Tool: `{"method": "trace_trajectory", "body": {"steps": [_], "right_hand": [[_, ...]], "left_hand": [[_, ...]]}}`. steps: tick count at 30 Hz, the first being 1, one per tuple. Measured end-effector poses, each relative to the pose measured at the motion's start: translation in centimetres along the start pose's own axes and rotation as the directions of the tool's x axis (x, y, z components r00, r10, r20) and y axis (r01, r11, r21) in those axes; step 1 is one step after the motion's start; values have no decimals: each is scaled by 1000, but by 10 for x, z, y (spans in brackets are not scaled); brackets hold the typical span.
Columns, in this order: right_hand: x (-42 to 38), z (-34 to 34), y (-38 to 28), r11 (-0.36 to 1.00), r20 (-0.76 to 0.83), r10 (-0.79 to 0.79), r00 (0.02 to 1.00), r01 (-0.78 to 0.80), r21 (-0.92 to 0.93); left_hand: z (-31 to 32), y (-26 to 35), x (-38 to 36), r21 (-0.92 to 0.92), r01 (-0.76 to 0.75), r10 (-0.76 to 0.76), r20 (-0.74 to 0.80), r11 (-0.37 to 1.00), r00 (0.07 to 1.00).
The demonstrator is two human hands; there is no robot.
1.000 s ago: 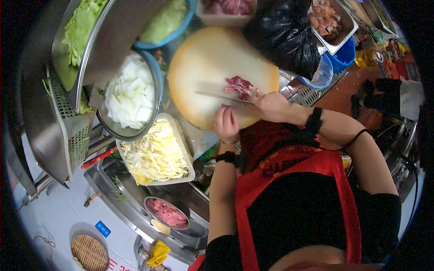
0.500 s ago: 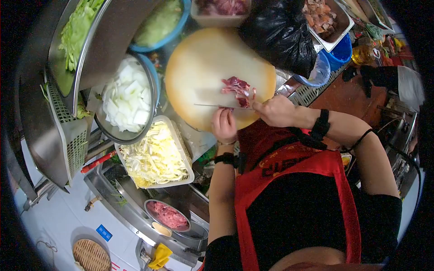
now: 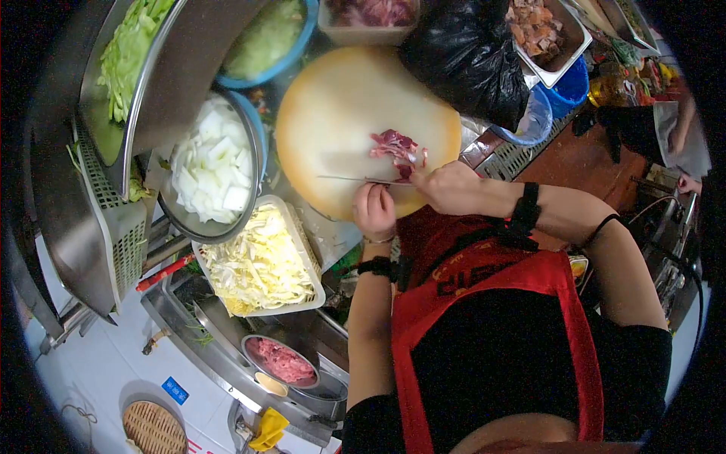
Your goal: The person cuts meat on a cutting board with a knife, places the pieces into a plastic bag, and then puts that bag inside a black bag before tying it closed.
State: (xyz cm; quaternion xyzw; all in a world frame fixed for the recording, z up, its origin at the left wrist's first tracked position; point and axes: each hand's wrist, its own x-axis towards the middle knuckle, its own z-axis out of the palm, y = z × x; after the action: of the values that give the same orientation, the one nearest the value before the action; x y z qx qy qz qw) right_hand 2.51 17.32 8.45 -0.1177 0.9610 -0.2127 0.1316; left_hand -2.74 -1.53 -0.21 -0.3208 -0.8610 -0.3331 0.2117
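Note:
My right hand (image 3: pixel 448 188) is closed around the handle of a knife (image 3: pixel 355 178), whose thin blade points left across the round cutting board (image 3: pixel 325 113). Against the near side of the blade, my left hand (image 3: pixel 373 209) has its fingers curled together, pressing down near the board's front edge. What lies under those fingertips is mostly hidden; it looks like a bit of meat. Just beyond the blade, dark red meat slices (image 3: pixel 395 145) lie in a small loose pile.
Left of the board stand a bowl of white vegetable pieces (image 3: pixel 214 170) and a basket of shredded cabbage (image 3: pixel 261 261). A black plastic bag (image 3: pixel 473 60) and a metal tray of meat (image 3: pixel 541 34) are at the back right. Another person's hand (image 3: pixel 688 184) shows far right.
The knife and my right hand have shifted slightly left. My left hand stays nearly in place. At the far right, the other person has moved and their hands now show.

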Motion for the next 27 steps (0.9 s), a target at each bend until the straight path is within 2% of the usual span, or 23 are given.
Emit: {"method": "trace_trajectory", "body": {"steps": [3,5,11,12,14,15,17,20,22,23,25,26,27], "right_hand": [[10,-1,-7,1000,-6,-1,1000,1,19],[16,-3,-12,998,114,62,992,-65,25],[26,-2,-16,994,144,77,987,-88,69],[29,5,-16,994,143,77,987,-88,70],[36,21,-17,997,-59,24,998,-19,79],[40,18,-21,997,-62,25,998,-20,80],[47,10,-30,982,116,156,981,-167,90],[45,17,-29,987,71,141,988,-145,64],[37,27,-19,994,16,103,995,-103,20],[32,31,-14,998,-28,64,998,-65,-24],[23,31,-8,995,-76,67,995,-72,-63],[20,27,-3,991,-116,75,990,-87,-100],[17,20,-1,995,-114,104,988,-104,1]], "left_hand": [[0,-2,-1,2,-7,7,16,1000,1000],[-1,-3,-2,3,-14,14,24,1000,1000],[0,-4,-6,4,11,-11,48,1000,999],[0,-4,-5,-13,-20,20,31,1000,999],[-2,-4,-4,-26,-56,56,15,998,998],[-3,-2,-2,-17,-56,56,23,998,998],[-4,-1,-1,-10,-58,58,30,998,998],[-1,-2,-5,-2,-56,56,16,998,998],[-1,1,-3,5,73,-73,10,997,997],[0,0,-4,7,64,-64,1,998,998],[4,1,0,14,162,-161,-25,987,987],[2,5,5,28,146,-146,-3,989,989],[2,7,4,82,175,-176,6,981,984]]}}
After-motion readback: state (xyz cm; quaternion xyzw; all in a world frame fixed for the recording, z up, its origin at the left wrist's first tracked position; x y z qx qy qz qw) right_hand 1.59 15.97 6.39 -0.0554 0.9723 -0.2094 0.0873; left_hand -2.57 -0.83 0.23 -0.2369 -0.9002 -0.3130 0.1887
